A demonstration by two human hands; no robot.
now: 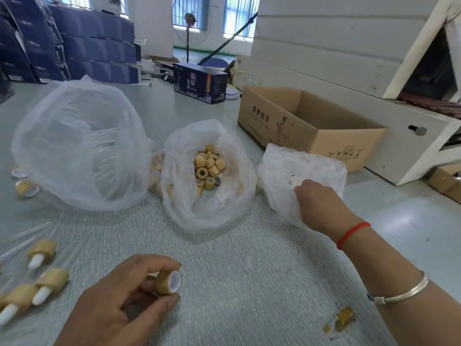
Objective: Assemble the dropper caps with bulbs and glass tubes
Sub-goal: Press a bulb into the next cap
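My left hand (124, 295) pinches one tan dropper cap (167, 282) between thumb and fingers, its white-lined opening facing right. My right hand (321, 206) reaches into a small white plastic bag (282, 166) on the right; its fingertips are hidden inside, and whether they hold anything cannot be told. A middle plastic bag (189, 211) holds several loose tan caps (209, 168). Three assembled caps with white bulbs (42, 253) lie at the lower left on clear plastic.
A large clear plastic bag (79, 146) stands at the left, with loose caps (26, 188) beside it. An open cardboard box (311, 126) sits at the back right, against a white machine (374, 71). A dark blue carton (199, 82) is farther back. Tan scraps (344, 318) lie near my right forearm.
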